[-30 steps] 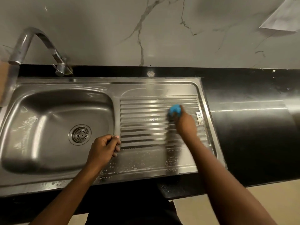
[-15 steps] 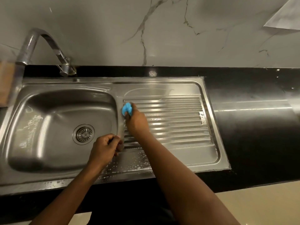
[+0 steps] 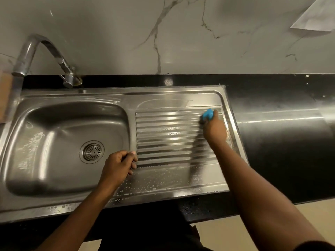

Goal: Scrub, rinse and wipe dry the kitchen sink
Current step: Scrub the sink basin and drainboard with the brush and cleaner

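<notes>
The stainless steel sink (image 3: 59, 124) has a basin on the left with a round drain (image 3: 91, 151) and a ribbed drainboard (image 3: 168, 140) on the right, speckled with soap foam. My right hand (image 3: 214, 128) grips a blue scrubber (image 3: 208, 114) and presses it on the far right end of the ribs. My left hand (image 3: 118, 165) rests curled on the ridge between basin and drainboard, fingers folded under; nothing shows in it.
A curved metal tap (image 3: 41, 53) stands behind the basin at the left. Black countertop (image 3: 281, 127) runs to the right of the sink. A marble-patterned wall (image 3: 163, 33) rises behind. A brown board (image 3: 5, 96) leans at the far left edge.
My right hand swept the blue scrubber from the left end of the drainboard ribs to their far right end. My left hand has stayed on the ridge.
</notes>
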